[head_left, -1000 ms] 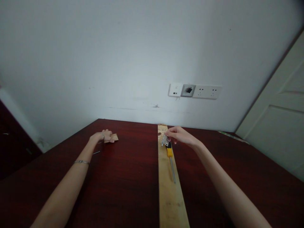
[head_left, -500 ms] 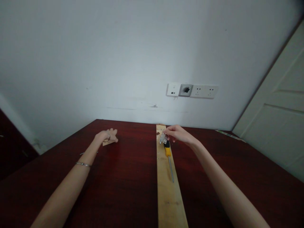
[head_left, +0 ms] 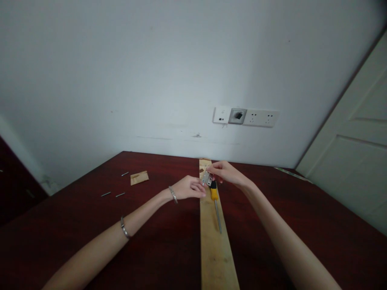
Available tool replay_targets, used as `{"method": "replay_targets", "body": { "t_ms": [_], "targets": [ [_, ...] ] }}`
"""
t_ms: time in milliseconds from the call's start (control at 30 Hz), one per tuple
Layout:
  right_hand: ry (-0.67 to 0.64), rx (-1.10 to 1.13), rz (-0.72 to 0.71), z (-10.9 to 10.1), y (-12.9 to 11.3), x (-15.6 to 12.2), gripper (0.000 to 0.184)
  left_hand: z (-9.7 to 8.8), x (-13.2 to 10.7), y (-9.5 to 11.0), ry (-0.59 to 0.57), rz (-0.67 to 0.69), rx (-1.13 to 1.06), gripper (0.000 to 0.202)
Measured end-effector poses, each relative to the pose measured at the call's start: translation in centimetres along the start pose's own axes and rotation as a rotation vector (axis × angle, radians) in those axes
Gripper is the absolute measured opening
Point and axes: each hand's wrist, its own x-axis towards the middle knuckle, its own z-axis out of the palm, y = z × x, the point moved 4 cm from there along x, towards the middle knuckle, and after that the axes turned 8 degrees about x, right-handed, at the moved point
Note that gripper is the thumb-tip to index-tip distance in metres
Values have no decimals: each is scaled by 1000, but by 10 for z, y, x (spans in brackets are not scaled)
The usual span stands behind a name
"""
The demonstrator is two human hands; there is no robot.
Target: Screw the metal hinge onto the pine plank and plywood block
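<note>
My right hand pinches a small silver metal hinge above the far part of a long wooden board. A screw pokes out at the hinge's lower left corner. Close beside it is my left hand, thumb and index finger apart at the hinge's left side; whether a fingertip touches the screw I cannot tell. A screwdriver with a yellow and black handle lies along the board, its tip toward me. The handle's far end is partly hidden by the hinge and my right hand.
On the dark red table, left of the board, lie a small wooden piece and several screws. A thin strip lies at the back right. Behind stands a white wall with sockets; a white door is at right.
My left hand has moved right, from the small wooden piece to the hinge, uncovering that piece and the screws. My right hand stays nearly in place with the hinge.
</note>
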Motion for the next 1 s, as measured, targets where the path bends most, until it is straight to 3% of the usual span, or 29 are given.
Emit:
{"method": "replay_targets", "body": {
  "t_ms": [100, 233, 467, 800, 1000],
  "targets": [
    [-6, -9, 3, 1, 1, 0, 32, 7, 1, -1, 55, -18, -105, 45],
    [-14, -9, 4, 2, 2, 0, 32, 9, 1, -2, 92, -44, -87, 42],
    [-9, -6, 14, 1, 0, -1, 33, 0, 0, 4, 159, 15, -97, 39],
    [-10, -20, 15, 2, -3, -3, 32, -4, -2, 10, 153, 23, -160, 35],
    [-14, -11, 12, 0, 1, -1, 32, -6, -2, 10, 146, 41, -178, 44]
  ]
}}
